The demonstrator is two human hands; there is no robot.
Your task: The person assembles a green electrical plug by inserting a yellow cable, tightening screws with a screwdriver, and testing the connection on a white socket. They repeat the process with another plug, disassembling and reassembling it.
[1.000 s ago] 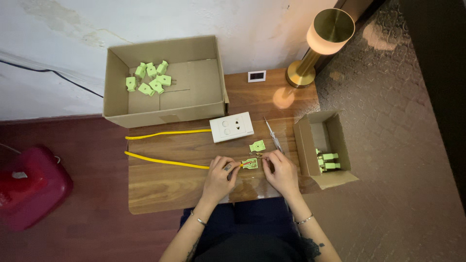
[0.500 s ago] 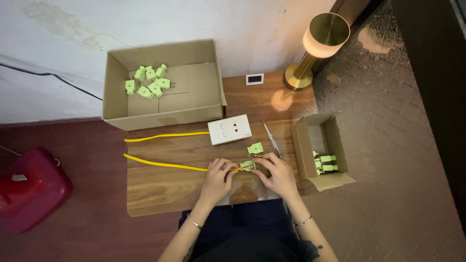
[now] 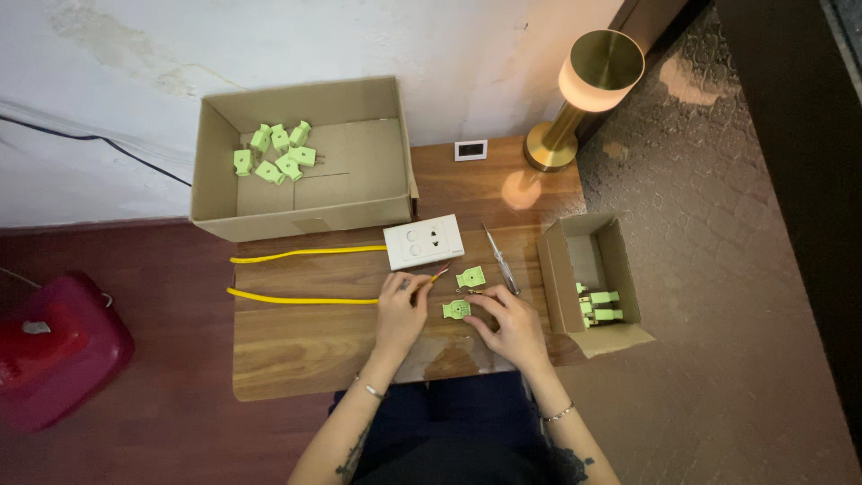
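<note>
The end of a yellow cable (image 3: 305,299) was pinched by the left hand (image 3: 401,305), its bared wires pointing toward 1 o'clock. A green plug half (image 3: 456,310) was pinned to the wooden table (image 3: 296,346) under the right hand (image 3: 508,321) – fingers closed on it, just beside the left. A 2nd plug piece (image 3: 470,278) lay at 12 o'clock of it, w/ a screwdriver (image 3: 499,259) at 1 o'clock – the white socket (image 3: 423,241) beyond.
</note>
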